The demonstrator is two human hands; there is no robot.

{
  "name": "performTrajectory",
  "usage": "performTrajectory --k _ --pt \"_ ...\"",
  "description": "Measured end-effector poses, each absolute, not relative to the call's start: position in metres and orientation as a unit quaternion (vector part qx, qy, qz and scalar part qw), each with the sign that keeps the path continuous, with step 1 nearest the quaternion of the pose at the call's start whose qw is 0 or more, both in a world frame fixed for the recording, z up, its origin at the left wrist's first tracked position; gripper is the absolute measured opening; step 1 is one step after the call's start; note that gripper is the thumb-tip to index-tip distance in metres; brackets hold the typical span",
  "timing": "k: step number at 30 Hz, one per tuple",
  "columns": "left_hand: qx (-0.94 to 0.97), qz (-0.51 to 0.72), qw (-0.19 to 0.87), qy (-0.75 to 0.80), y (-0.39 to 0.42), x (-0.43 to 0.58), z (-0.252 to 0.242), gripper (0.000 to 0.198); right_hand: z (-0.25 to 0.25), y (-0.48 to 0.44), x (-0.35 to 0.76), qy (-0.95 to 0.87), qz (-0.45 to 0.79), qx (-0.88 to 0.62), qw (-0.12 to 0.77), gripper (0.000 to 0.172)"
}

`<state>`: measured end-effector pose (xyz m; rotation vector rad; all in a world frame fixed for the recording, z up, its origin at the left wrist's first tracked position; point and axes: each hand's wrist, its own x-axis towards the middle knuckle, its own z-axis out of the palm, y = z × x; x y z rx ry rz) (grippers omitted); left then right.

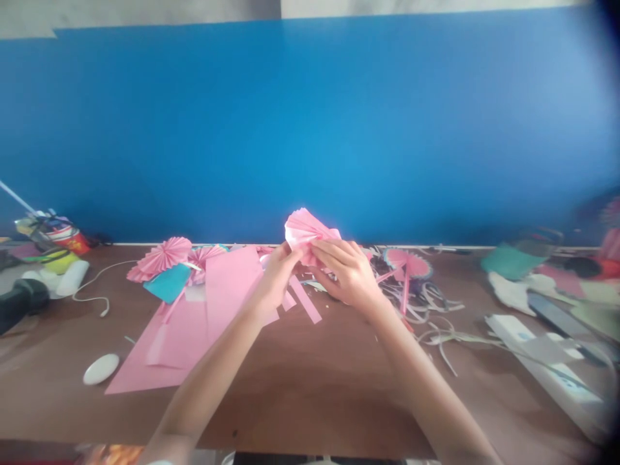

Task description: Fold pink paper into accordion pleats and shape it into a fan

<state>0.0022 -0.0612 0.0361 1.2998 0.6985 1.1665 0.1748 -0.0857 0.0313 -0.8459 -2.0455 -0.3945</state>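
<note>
Holding pleated pink fan (305, 227) up over brown table (310, 394), both hands on it: L hand (275, 281) pinched on lower L edge, R hand (349, 271) half-curled, fingers across front. Pink sheets (186, 332) lying L, power strip (535, 361) far R.

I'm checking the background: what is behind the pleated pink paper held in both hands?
Behind the upper edge of the pleated pink paper, the plain blue wall shows. What lies directly behind it, the left hand and the right hand is covered.
</note>
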Motion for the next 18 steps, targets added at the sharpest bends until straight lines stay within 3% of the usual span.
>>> performTrajectory --k 6,18 --pt "0.599 0.540 0.464 0.367 -0.048 0.000 0.023 0.030 0.034 -0.084 0.178 -0.722 0.045 -0.370 0.582 0.028" --pt "0.662 0.501 0.361 0.424 -0.054 -0.002 0.025 0.032 0.037 -0.082 0.177 -0.641 0.130 -0.453 0.606 0.010"
